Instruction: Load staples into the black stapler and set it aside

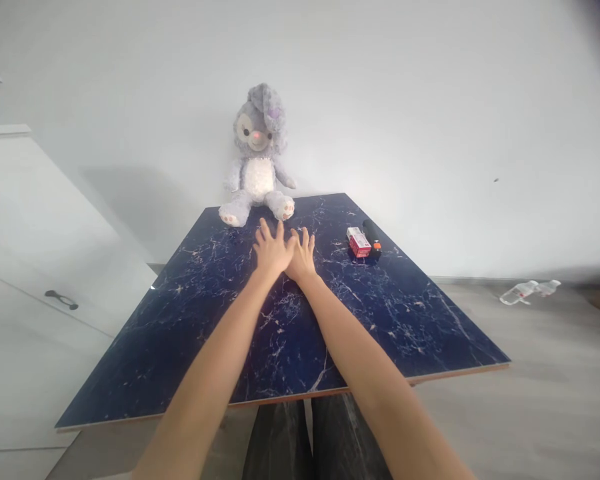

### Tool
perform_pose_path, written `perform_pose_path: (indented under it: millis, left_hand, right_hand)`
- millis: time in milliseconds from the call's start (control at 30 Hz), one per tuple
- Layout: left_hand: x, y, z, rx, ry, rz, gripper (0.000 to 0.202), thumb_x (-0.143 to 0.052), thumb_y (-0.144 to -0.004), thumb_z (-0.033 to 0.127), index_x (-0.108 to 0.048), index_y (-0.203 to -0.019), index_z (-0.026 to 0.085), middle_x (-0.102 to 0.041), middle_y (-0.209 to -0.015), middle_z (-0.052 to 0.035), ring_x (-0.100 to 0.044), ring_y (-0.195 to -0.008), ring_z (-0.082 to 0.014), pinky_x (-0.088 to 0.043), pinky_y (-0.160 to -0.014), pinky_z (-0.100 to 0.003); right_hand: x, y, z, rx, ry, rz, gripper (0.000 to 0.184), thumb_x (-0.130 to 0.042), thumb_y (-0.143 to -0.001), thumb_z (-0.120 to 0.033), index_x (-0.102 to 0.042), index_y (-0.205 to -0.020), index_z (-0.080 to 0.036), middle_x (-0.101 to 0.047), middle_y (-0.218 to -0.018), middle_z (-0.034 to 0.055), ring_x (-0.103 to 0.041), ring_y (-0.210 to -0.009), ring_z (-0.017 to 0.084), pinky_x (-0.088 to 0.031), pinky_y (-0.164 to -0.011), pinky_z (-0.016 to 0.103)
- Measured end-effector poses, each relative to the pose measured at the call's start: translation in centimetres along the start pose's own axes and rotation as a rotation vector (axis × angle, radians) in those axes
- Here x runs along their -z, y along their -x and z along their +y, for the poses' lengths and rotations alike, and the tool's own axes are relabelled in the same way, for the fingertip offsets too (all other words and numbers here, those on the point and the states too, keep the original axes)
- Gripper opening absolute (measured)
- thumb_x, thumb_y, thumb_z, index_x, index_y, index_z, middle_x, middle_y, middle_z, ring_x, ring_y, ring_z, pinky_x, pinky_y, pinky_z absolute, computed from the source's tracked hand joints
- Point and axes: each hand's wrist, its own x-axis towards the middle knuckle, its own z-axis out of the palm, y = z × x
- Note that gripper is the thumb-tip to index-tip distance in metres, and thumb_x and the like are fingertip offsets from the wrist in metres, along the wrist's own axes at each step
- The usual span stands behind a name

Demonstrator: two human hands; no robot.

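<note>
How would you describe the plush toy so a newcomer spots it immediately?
Start with the dark blue marbled table. At its far edge, beyond the left hand and right hand, sits a furry grey plush toy with a white belly. It towers over the red-and-white box on the right.

illegible print point(355, 235) on small box point(361, 249)

The one view looks from the person's head, above and behind the left hand point(273, 253) and right hand point(302, 259), facing forward and down along both forearms point(230, 347). It is set back enough to take in the tabletop point(400, 320) around the hands, the wall point(410, 100) beyond them, and some floor point(505, 400) to their right.
</note>
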Motion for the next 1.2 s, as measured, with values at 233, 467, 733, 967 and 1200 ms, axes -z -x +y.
perform_pose_path:
  millis: [233, 467, 733, 967, 1200]
  left_hand:
    - [4.3, 4.5, -12.7, -0.184, -0.094, -0.076, 0.041, -0.04, -0.097, 0.045, -0.072, -0.084, 0.023, -0.071, -0.104, -0.0126, -0.056, -0.115, -0.0342, -0.037, -0.107, -0.05]
    - [6.6, 5.3, -16.7, 0.092, 0.083, -0.115, 0.041, -0.039, -0.094, 0.051, -0.072, -0.087, 0.027, -0.075, -0.085, -0.0042, -0.067, -0.09, -0.0266, -0.049, -0.082, -0.034]
    - [5.7, 4.7, -16.6, 0.085, 0.141, -0.107, 0.038, -0.042, -0.094, 0.047, -0.072, -0.083, 0.026, -0.077, -0.086, -0.0037, -0.07, -0.083, -0.0242, -0.049, -0.079, -0.032]
    - [6.0, 5.0, -16.5, 0.134, 0.257, -0.088, 0.035, -0.042, -0.097, 0.045, -0.068, -0.113, 0.027, -0.078, -0.093, -0.0036, -0.071, -0.089, -0.025, -0.05, -0.086, -0.035]
    - [8.0, 4.9, -20.0, 0.384, 0.257, 0.047, 0.045, -0.035, -0.101, 0.048, -0.062, -0.127, 0.023, -0.067, -0.131, -0.0089, -0.06, -0.124, -0.03, -0.043, -0.106, -0.042]
  right_hand:
    - [6.3, 2.6, 9.1, -0.226, 0.098, 0.402, 0.049, -0.043, -0.094, -0.029, -0.052, -0.141, -0.018, -0.039, -0.154, 0.0158, -0.021, -0.147, 0.036, -0.018, -0.117, 0.06]
    - [8.5, 3.3, 21.2, -0.76, -0.149, -0.08, 0.054, -0.05, -0.089, -0.049, -0.066, -0.119, -0.008, -0.067, -0.115, 0.0242, -0.063, -0.105, 0.033, -0.046, -0.083, 0.039]
    - [5.3, 1.4, 14.7, -0.639, -0.172, -0.076, 0.044, -0.048, -0.088, -0.049, -0.074, -0.098, -0.016, -0.073, -0.092, 0.0142, -0.067, -0.09, 0.028, -0.045, -0.073, 0.032]
    - [0.5, -0.6, -1.2, -0.3, -0.349, -0.148, 0.035, -0.055, -0.088, -0.048, -0.07, -0.103, -0.019, -0.074, -0.098, 0.0112, -0.069, -0.089, 0.027, -0.05, -0.076, 0.032]
    - [-4.2, -2.2, -12.2, -0.17, -0.561, -0.163, 0.08, -0.053, -0.09, -0.061, -0.035, -0.15, -0.009, -0.058, -0.135, 0.0209, -0.068, -0.102, 0.028, -0.053, -0.089, 0.037]
